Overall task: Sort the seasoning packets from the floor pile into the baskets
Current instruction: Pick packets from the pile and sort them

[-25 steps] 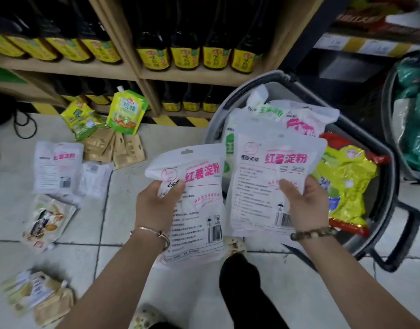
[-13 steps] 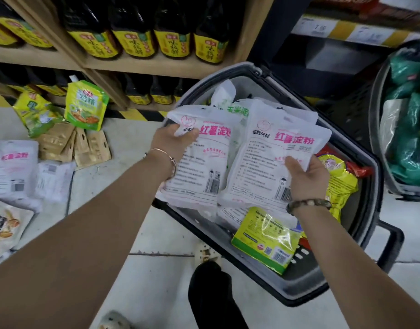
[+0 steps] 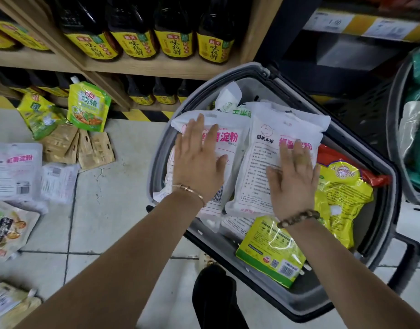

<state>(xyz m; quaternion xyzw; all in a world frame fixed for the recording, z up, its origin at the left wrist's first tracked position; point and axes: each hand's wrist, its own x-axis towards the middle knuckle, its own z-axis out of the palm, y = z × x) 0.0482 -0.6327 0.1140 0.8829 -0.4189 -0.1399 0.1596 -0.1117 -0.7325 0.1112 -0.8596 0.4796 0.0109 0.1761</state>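
Two white starch packets with pink lettering lie side by side in the grey basket (image 3: 258, 67). My left hand (image 3: 197, 157) rests flat, fingers spread, on the left white packet (image 3: 232, 138). My right hand (image 3: 292, 179) lies flat on the right white packet (image 3: 263, 157). Neither hand grips anything. Yellow-green packets (image 3: 273, 252) and a yellow and red packet (image 3: 341, 188) also lie in the basket. The floor pile at left holds a white starch packet (image 3: 14, 169), a green spouted pouch (image 3: 88, 105) and brown packets (image 3: 85, 148).
A wooden shelf (image 3: 142, 67) with dark sauce bottles stands behind the basket. A second dark basket (image 3: 398, 115) with green packets is at the right edge. My black shoe (image 3: 216, 298) is on the tiled floor below the basket.
Both hands carried the two white packets forward over the basket, laid them down and let go. The fingers have opened and now lie flat on top.
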